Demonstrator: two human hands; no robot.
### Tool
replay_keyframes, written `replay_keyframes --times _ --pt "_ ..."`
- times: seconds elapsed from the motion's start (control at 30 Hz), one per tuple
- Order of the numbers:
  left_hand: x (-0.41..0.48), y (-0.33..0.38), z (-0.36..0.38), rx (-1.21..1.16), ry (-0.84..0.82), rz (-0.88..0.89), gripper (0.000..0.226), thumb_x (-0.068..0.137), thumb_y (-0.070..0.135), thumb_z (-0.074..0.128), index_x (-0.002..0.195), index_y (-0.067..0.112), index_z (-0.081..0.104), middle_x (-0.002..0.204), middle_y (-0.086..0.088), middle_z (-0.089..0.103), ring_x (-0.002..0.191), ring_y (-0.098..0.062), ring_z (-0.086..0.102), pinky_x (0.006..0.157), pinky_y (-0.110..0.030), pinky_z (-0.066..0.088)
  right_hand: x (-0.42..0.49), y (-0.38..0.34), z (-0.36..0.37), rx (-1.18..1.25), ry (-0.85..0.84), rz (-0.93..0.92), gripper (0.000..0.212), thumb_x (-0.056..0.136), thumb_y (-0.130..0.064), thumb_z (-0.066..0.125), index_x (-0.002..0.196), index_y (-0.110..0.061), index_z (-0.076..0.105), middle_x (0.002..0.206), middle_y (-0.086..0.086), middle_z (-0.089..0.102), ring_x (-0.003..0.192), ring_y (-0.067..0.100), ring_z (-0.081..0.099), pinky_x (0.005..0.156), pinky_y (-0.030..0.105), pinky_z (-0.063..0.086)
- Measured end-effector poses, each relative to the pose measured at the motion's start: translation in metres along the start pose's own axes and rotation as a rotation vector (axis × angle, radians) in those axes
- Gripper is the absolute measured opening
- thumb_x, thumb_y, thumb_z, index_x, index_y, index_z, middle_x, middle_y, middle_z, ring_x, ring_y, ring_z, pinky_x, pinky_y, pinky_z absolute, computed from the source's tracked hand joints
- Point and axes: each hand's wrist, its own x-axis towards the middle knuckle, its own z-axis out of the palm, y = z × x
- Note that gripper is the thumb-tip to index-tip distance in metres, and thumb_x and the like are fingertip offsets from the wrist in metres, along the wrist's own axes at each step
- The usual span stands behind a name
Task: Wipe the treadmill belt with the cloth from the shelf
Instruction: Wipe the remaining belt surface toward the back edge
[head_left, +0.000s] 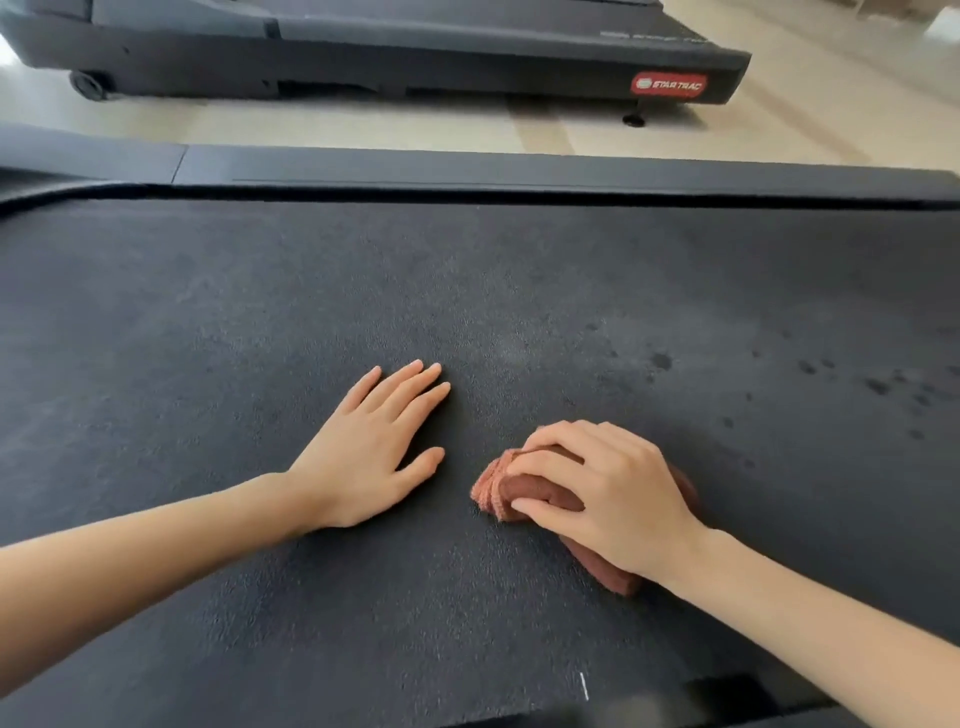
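My right hand (608, 499) is squeezing the cloth (524, 491) on the near belt (467, 291). My left hand (371, 447) is lying flat, fingers apart, just left of it. The dark spots (878, 387) are sitting far right, so I think I might be missing them.

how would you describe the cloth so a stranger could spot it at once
On the wide dark treadmill belt that fills the view, find the right hand near the lower middle. The cloth is the folded wad gripped under it, the only reddish-brown thing there; the left hand beside it lies flat and empty.
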Motion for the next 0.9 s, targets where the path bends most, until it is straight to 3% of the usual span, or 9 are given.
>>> replay_keyframes --times 0.33,0.53,0.7,0.8,0.9 --pt "0.000 -0.001 0.005 0.015 0.033 0.024 0.067 0.092 0.053 0.031 0.143 0.011 0.041 0.152 -0.005 0.033 0.143 -0.021 0.023 0.112 -0.044 0.014 0.067 0.047 0.028 -0.025 0.037 0.210 0.025 0.081 -0.047 0.056 0.095 -0.032 0.070 0.095 -0.013 0.065 0.083 0.011 0.064 0.066 0.023 0.043" --pt "0.002 0.000 0.002 0.017 0.029 0.015 0.067 0.089 0.053 0.034 0.140 0.011 0.045 0.150 -0.005 0.037 0.141 -0.022 0.027 0.111 -0.043 0.015 0.124 0.094 0.043 -0.068 0.022 0.409 0.021 0.084 -0.045 0.063 0.101 -0.035 0.069 0.104 -0.011 0.065 0.098 0.015 0.061 0.070 0.027 0.040" --pt "0.002 0.001 -0.001 0.010 -0.008 0.012 0.067 0.089 0.055 0.033 0.140 0.012 0.046 0.149 -0.005 0.039 0.140 -0.022 0.029 0.112 -0.042 0.014 0.117 0.086 0.043 -0.171 -0.005 0.497 0.025 0.090 -0.043 0.057 0.111 -0.032 0.065 0.111 -0.005 0.063 0.103 0.019 0.059 0.076 0.030 0.042" --pt "0.006 -0.001 -0.005 0.015 -0.015 0.042 0.072 0.089 0.057 0.028 0.142 0.012 0.043 0.151 -0.005 0.034 0.142 -0.021 0.024 0.117 -0.042 0.013 0.090 0.062 0.035 -0.170 -0.012 0.473 0.025 0.090 -0.040 0.058 0.111 -0.030 0.066 0.109 -0.005 0.063 0.100 0.019 0.060 0.075 0.029 0.041" --pt "0.020 0.005 -0.010 0.046 -0.003 0.093 0.075 0.088 0.059 0.024 0.143 0.009 0.041 0.153 -0.008 0.030 0.144 -0.022 0.020 0.116 -0.045 0.011 0.041 0.034 0.016 -0.134 0.034 0.324 0.023 0.084 -0.039 0.058 0.102 -0.028 0.068 0.100 -0.007 0.065 0.084 0.017 0.062 0.070 0.025 0.041"
